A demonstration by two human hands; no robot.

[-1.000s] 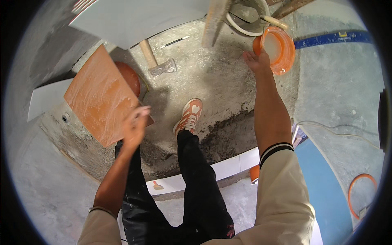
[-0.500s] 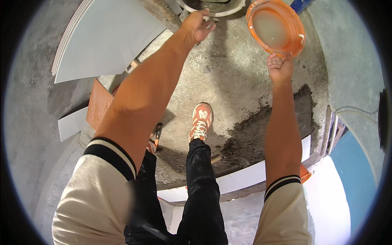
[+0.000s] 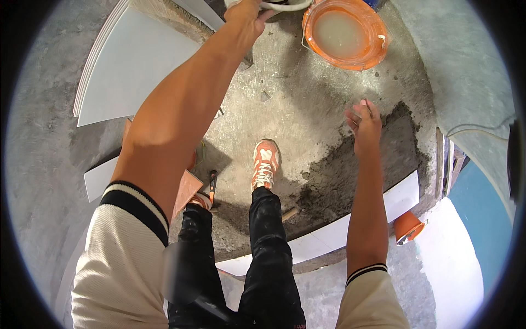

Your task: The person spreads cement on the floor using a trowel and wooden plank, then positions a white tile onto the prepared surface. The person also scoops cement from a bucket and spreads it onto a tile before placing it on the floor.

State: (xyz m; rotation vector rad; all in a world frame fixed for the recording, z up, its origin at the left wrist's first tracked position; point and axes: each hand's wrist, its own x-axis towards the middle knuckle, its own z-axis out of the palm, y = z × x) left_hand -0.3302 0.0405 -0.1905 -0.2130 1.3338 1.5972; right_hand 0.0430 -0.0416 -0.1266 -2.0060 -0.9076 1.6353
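At the top edge, my left hand is closed around the rim of a whitish bucket, most of which lies outside the picture. Some of its fingers are hidden behind the rim. An orange bucket holding cloudy grey water stands on the floor to the right of it. My right hand hangs apart from the orange bucket, on the near side of it. It is empty, its fingers loosely bent and spread.
Large pale tiles lean stacked at the left. Dark wet mortar spreads over the floor on the right, bordered by a white tile strip. A black-and-orange tool and a reddish tile lie by my left foot. A smaller orange bucket is at right.
My right hand has let go of the orange bucket's near rim and drawn back toward me. My left hand has shifted up and left along with the whitish bucket's rim in view.
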